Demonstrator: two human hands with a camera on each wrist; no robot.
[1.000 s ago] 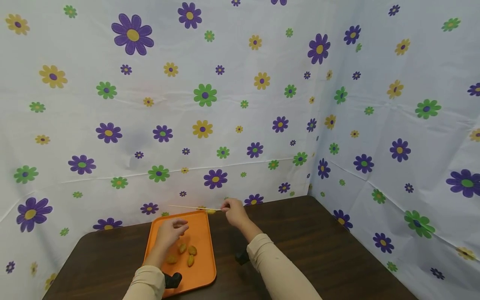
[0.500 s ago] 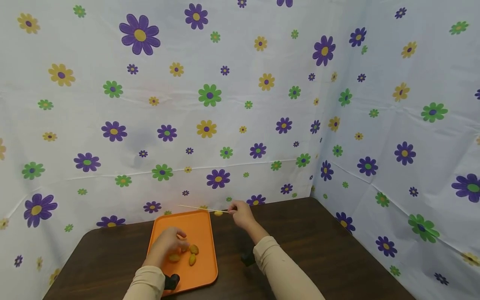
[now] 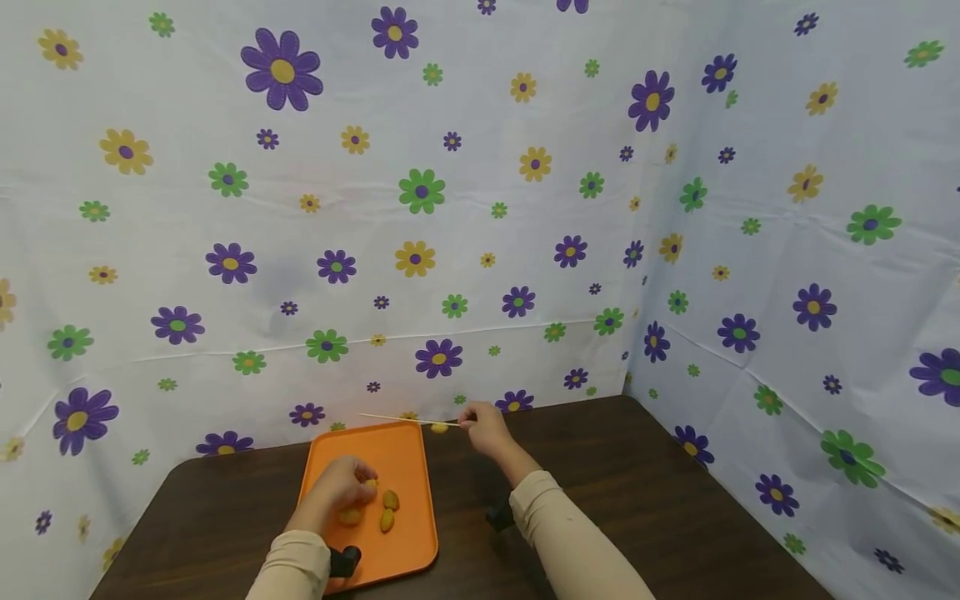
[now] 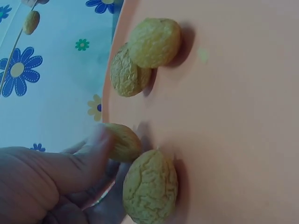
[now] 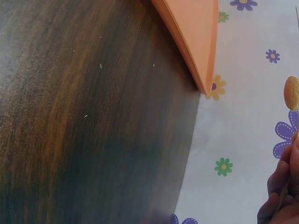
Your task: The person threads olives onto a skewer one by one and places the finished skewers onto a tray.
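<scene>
My right hand (image 3: 486, 429) holds a thin wooden skewer (image 3: 401, 418), which points left above the tray's far edge. One small oval yellow fruit (image 3: 439, 428) is threaded on it near the fingers, also visible in the right wrist view. Over the orange tray (image 3: 393, 454), my left hand (image 3: 337, 487) pinches another wrinkled yellow-brown fruit (image 4: 125, 143) between thumb and fingers. Close beside that one lies a more deeply wrinkled fruit (image 4: 152, 187) on the tray. Two more, an upper fruit (image 4: 155, 43) and a lower fruit (image 4: 127, 74), sit touching each other.
The tray lies on a dark brown wood-grain table (image 3: 600, 483), with its far end near the table's back edge. A white cloth with printed flowers (image 3: 337, 208) hangs behind and to the right. Black wrist cameras (image 3: 344, 561) are strapped under the sleeves.
My left hand has come down onto the fruits and now pinches one of them. The right hand keeps the skewer nearly level; the head view has shifted slightly.
</scene>
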